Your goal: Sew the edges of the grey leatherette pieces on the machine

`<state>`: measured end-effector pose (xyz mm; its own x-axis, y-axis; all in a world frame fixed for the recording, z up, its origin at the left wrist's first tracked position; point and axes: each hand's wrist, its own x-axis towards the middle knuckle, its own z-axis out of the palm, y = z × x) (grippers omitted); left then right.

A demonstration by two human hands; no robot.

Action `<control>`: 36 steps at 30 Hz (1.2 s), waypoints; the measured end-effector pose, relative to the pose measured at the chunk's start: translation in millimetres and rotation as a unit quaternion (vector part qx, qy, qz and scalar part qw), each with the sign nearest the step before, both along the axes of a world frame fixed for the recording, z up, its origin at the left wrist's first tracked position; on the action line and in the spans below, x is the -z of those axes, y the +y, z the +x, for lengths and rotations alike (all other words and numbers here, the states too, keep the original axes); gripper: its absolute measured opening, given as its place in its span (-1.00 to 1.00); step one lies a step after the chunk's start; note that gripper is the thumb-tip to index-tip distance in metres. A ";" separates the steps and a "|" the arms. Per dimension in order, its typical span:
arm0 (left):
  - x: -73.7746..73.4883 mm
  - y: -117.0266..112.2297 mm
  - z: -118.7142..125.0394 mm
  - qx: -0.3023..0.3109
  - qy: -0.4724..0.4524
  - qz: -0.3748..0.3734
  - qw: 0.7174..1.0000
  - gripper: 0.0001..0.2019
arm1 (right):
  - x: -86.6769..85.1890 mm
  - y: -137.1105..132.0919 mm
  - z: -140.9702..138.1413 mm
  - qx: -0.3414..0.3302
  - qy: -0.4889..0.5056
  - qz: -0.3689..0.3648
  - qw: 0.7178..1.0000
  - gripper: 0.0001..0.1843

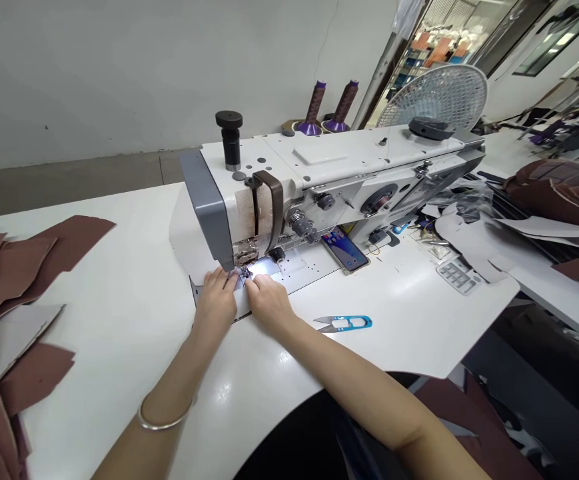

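Note:
A white industrial sewing machine (329, 173) stands on the white table (119, 313). Both my hands meet right under its needle, in the lit patch. My left hand (216, 299) rests on the machine bed with fingers curled, pinching a small dark piece (244, 274) at the presser foot. My right hand (268, 301) pinches the same small piece from the right side. What the piece is cannot be made out. A silver bangle (162, 417) sits on my left wrist.
Blue thread snips (345, 324) lie right of my right hand. A phone (345, 249) lies on the machine bed. Brown leather cut pieces (14, 287) pile at the left edge, more at the far right (559, 190). A fan (434, 97) and purple thread cones (328, 107) stand behind.

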<state>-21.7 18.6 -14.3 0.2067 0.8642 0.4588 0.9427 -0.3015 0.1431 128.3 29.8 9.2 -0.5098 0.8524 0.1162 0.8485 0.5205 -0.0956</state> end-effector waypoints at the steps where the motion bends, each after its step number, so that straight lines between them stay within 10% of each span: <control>1: -0.2 -0.1 0.4 0.000 0.002 0.001 1.000 -0.57 | -0.5 -0.1 0.0 0.001 0.000 0.000 1.000 -0.81; 13: -5.5 -5.1 3.3 -0.013 0.011 -0.004 1.000 -0.59 | -0.3 -1.7 -0.5 -0.012 0.020 0.017 1.000 -0.82; 19: -27.6 -10.7 -3.5 -0.216 -0.022 0.001 0.976 -0.66 | -2.8 0.5 -1.4 -0.014 0.021 0.004 1.000 -0.82; 25: -45.8 1.3 -11.4 -0.227 -0.156 -0.135 0.952 -0.64 | -2.7 3.1 0.4 -0.034 0.040 0.016 0.998 -0.86; 31: -69.6 50.1 -21.7 -0.271 -0.492 -0.219 0.798 -0.79 | -5.7 3.0 3.6 -0.050 0.052 0.007 0.997 -0.88; 36: -82.2 84.7 -16.5 -0.084 -0.676 -0.237 0.693 -0.64 | -11.1 3.0 5.6 -0.060 0.057 0.004 0.997 -0.88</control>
